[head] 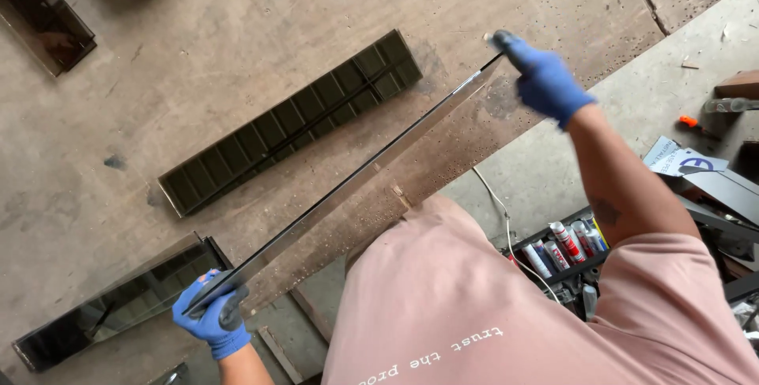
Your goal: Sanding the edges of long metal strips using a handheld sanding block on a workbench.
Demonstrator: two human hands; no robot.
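Observation:
Both my hands wear blue gloves and carry one long, narrow strip of tinted glass (356, 179), seen almost edge-on above a worn wooden table (198, 61). My left hand (212, 318) grips its near end at the lower left. At the upper right, my right hand (545, 77) is closed on the far end. The strip runs diagonally between them, over the table's edge.
A dark gridded panel (288, 120) lies on the table beside the strip. More tinted glass strips lie at the lower left (118, 306) and the top left (43, 13). On the floor to the right are a box of sealant tubes (565, 247), an orange-handled tool (692, 122) and papers (680, 160).

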